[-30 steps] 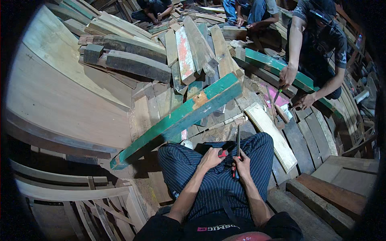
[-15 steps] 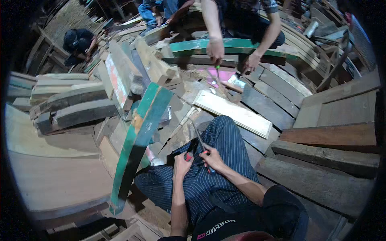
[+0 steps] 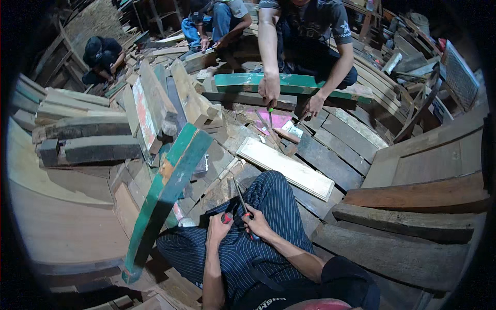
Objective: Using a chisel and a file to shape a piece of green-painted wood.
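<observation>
screwdriver (image 3: 242, 199) in right hand (image 3: 257, 223), tip up-left

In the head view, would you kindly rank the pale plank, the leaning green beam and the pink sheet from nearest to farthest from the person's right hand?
From the right hand:
1. Pale plank, just ahead, slightly right.
2. Leaning green beam, to the left.
3. Pink sheet, farthest ahead, near a co-worker's hands.

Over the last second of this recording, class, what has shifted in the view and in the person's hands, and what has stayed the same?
The view swung right: the long green plank now lies left of the striped knee, and the co-worker's hand with its tool sits near top centre. The left hand and right hand stayed together on the lap, holding the thin metal tool with the red handle. Nothing was picked up or let go.
</observation>
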The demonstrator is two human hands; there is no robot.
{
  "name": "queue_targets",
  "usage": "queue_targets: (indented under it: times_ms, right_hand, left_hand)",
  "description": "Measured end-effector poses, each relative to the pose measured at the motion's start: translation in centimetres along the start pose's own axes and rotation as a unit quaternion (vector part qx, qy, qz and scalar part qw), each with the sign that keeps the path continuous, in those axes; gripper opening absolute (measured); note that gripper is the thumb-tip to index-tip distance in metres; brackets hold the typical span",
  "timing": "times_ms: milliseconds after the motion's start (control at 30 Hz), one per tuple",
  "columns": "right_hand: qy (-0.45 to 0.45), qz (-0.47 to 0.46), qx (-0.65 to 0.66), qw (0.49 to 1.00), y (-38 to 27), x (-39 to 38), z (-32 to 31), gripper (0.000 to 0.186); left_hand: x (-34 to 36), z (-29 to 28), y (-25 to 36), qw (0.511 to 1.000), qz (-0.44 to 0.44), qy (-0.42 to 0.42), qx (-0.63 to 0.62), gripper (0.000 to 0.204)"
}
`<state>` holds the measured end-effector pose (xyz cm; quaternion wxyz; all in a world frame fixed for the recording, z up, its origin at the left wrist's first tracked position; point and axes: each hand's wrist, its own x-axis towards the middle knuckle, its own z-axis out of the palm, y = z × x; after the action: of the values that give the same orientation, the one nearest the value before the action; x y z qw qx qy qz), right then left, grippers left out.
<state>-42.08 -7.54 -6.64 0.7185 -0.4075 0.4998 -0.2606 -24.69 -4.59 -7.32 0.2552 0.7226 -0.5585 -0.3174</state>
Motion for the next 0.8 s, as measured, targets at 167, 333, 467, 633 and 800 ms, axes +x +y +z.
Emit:
queue_targets:
  times_ms: [167,333,467,633,800]
  right_hand:
    - [-0.007,-0.005,-0.005,1.0,-0.5,0.2,-0.2,0.061]
    - [0.004,0.002,-0.007,1.0,-0.2,0.5,-0.2,0.062]
    - [0.005,0.009,-0.006,1.0,0.2,0.6,-0.2,0.061]
    - [-0.012,0.017,0.023,1.0,-0.3,0.3,0.1,0.062]
    - [-0.009,0.021,0.004,1.0,-0.1,0.4,0.4,0.061]
  left_hand:
    - [0.3,0.1,0.0,1.0,-0.001,0.007,0.022,0.023]
    - [0.1,0.0,0.5,0.999,0.007,0.034,0.037,0.027]
    - [-0.1,-0.8,1.3,1.0,-0.023,0.009,0.016,0.028]
    - [-0.3,-0.9,1.1,0.999,-0.013,0.029,-0.01,0.028]
    - [-0.3,-0.6,0.3,0.999,-0.023,0.027,-0.012,0.025]
